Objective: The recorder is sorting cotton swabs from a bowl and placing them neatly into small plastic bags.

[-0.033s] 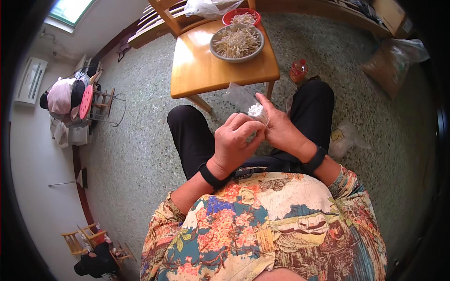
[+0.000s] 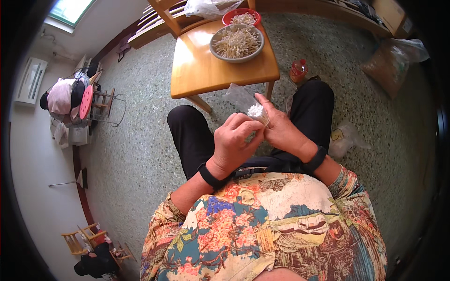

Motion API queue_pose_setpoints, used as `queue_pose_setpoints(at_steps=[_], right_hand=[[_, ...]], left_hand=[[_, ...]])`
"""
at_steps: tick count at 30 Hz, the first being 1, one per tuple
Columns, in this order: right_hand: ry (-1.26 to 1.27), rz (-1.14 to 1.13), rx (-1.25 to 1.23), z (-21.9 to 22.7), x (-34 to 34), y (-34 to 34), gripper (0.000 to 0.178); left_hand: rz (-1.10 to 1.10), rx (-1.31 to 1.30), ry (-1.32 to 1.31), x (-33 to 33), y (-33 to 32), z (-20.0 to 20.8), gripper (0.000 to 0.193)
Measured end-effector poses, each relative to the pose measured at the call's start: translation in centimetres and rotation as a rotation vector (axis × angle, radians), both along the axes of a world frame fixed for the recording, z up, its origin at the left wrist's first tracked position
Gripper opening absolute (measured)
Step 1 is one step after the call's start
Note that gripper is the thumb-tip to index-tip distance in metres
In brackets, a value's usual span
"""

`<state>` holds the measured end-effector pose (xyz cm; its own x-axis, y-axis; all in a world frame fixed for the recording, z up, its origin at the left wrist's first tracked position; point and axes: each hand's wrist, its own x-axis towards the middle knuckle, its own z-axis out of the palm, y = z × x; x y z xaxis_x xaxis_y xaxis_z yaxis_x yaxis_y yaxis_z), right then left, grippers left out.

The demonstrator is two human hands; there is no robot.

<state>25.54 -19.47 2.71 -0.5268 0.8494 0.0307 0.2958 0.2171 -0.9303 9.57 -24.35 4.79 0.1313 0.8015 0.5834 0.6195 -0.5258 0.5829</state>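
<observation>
A bundle of cotton swabs point(image 2: 256, 111) with white tips is held between my hands, above my lap. My right hand point(image 2: 283, 129) is closed round its right side, the index finger stretched along it. My left hand point(image 2: 238, 136) is closed in a pinch at the lower end of the bundle; the fingertips are partly hidden. A clear plastic bag point(image 2: 240, 97) sticks out beyond the bundle toward the chair. Whether the bag encloses the swabs I cannot tell. On the wooden chair point(image 2: 197, 70) ahead, a grey bowl point(image 2: 236, 60) is heaped with loose swabs.
Behind the grey bowl stands a red bowl point(image 2: 226, 18) with more swabs. A bottle point(image 2: 298, 71) with a red cap stands right of the chair. Clear plastic point(image 2: 346, 140) lies by my right leg. Farther right is a large filled bag point(image 2: 389, 68); a pink stool point(image 2: 86, 101) stands far left.
</observation>
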Motion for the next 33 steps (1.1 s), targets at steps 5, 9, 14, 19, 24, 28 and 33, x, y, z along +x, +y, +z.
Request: queue_pose_setpoints(at_steps=[5,9,14,19,24,28,33], right_hand=[[0.159,0.117,-0.193,0.9,0.6,0.3,0.081],[0.25,0.235,-0.456,1.3,1.2,0.4,0.09],[0.395,0.309,-0.838,1.3,1.8,0.6,0.096],[0.276,0.273,-0.801,1.3,1.4,-0.1,0.069],[0.205,0.235,-0.81,-0.5,2.1,0.2,0.045],[0.042,0.359,-0.676,-0.5,1.8,0.3,0.034],[-0.054,0.413,-0.346,-0.5,0.4,-0.2,0.058]], left_hand=[[-0.022,-0.077,-0.023,-1.1,0.0,-0.1,0.018],[-0.072,-0.195,-0.061,-1.6,-0.2,0.5,0.016],[-0.241,-0.369,0.047,-2.7,-0.4,0.3,0.014],[-0.379,-0.431,-0.036,-2.8,-1.1,0.1,0.017],[-0.332,-0.61,-0.252,-4.8,-1.4,3.2,0.036],[-0.194,-0.205,0.155,-4.3,0.2,6.2,0.059],[-0.283,-0.407,0.751,-1.6,0.2,4.2,0.047]])
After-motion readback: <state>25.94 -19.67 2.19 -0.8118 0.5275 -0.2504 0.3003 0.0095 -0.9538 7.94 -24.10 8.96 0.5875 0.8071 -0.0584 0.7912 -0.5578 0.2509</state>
